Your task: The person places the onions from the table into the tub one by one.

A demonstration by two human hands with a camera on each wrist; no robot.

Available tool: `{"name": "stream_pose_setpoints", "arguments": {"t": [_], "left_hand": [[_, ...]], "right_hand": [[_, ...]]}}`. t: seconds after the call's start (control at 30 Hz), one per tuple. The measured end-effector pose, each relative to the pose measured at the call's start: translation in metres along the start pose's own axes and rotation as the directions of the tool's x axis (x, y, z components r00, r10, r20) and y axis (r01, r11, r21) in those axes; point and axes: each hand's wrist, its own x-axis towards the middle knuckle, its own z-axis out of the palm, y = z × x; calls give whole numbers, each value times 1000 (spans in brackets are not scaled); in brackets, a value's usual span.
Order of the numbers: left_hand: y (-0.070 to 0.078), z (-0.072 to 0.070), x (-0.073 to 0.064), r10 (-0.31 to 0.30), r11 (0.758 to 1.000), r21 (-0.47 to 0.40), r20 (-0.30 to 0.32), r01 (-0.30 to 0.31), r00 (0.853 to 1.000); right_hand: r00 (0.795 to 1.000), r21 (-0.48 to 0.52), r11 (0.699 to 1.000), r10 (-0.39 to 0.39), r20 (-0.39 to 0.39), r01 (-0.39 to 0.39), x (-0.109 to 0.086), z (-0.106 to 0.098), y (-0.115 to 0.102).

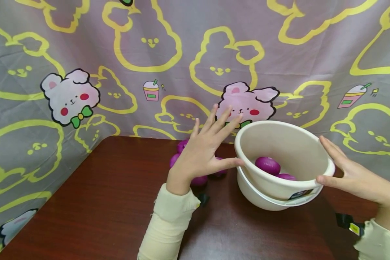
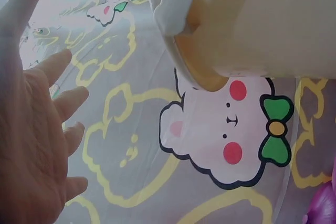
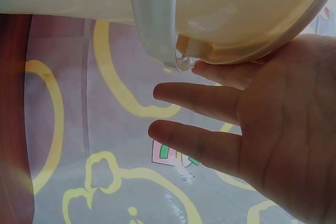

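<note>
A cream plastic bucket [image 1: 281, 186] holds red onions [image 1: 268, 166], with its pale carrying handle [image 1: 263, 196] hanging down around the front. My left hand [image 1: 203, 150] is at the bucket's left side, fingers straight and spread, thumb tip right at the rim. In the left wrist view its fingers [image 2: 71, 103] stand apart from the bucket wall. On the opposite side, my right hand [image 1: 351, 173] touches the rim with its thumb and forefinger. The right wrist view shows the fingers [image 3: 199, 100] extended beneath the rim, not curled round it.
Several more red onions [image 1: 199, 180] lie on the dark wooden table [image 1: 110, 202], partly hidden behind my left hand and wrist. A patterned cloth [image 1: 182, 72] with cartoon rabbits hangs behind the table and along its left side.
</note>
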Motion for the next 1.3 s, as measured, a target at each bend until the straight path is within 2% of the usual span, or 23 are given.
{"name": "stream_pose_setpoints", "arguments": {"t": [0.27,0.6,1.1,1.3], "left_hand": [[-12,-11,-6,-68,997,40,-3,68,998],[-22,-16,-13,-104,992,71,35,101,994],[-36,-12,-28,-109,987,132,86,97,990],[-42,-10,-34,-90,987,144,111,74,990]], "right_hand": [[999,-1,1000,28,16,-28,-1,-1,-1],[999,16,999,30,15,-30,0,-4,-3],[999,2,999,42,27,-42,1,-4,-6],[999,0,999,44,27,-44,0,-5,-6]]}}
